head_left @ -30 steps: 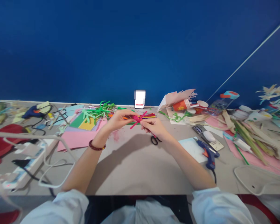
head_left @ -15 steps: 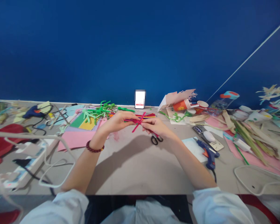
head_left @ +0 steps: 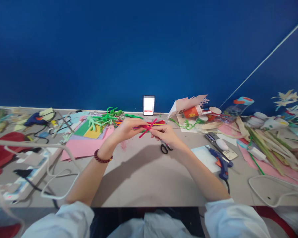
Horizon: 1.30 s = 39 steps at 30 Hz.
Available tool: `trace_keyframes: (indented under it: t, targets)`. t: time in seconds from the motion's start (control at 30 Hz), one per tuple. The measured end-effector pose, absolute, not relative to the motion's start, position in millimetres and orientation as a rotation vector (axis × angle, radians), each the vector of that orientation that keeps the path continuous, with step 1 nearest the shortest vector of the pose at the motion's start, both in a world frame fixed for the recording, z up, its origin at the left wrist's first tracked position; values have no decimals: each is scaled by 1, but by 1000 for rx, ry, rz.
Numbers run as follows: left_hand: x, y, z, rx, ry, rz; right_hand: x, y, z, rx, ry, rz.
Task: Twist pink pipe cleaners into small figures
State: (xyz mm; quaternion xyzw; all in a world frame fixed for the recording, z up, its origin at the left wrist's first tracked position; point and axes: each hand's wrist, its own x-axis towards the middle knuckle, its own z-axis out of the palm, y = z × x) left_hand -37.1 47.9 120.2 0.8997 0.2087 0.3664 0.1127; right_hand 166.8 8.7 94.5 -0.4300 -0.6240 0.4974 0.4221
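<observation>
Both my hands meet above the middle of the grey table [head_left: 144,175] and pinch a pink pipe cleaner [head_left: 148,128]. My left hand [head_left: 127,129] grips its left part with fingers closed. My right hand [head_left: 164,134] pinches it from the right, and one end of the pipe cleaner sticks up and to the right. Just behind my hands lies a bundle of straight coloured pipe cleaners [head_left: 159,123]. Black-handled scissors [head_left: 164,148] lie on the table under my right wrist.
Green pipe cleaner pieces [head_left: 106,118] and coloured paper sheets [head_left: 85,138] lie at the left. A phone [head_left: 148,105] leans on the blue wall. A blue glue gun [head_left: 220,162], paper cups [head_left: 193,111] and dried leaves [head_left: 268,142] crowd the right. A power strip with cables [head_left: 27,175] lies at the left.
My hands have stayed together, turning the pink pipe cleaner slightly; its free end has shifted a little. Nothing else on the table has moved.
</observation>
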Motion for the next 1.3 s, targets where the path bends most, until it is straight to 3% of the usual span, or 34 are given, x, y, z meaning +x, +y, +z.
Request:
trace_keyframes:
  t: [0.5, 0.9, 1.1, 1.3]
  targets:
    - [-40, 50, 120, 2504, 620, 985, 170, 9, 99, -1079, -1581, 1240]
    - [-37, 56, 118, 1805, 827, 1157, 161, 13, 97, -958, -1057, 1576]
    - [-27, 57, 106, 1599, 772, 896, 161, 20, 86, -934, -974, 1585]
    - [-9, 58, 83, 1416, 761, 918, 160, 25, 77, -943, -867, 1616]
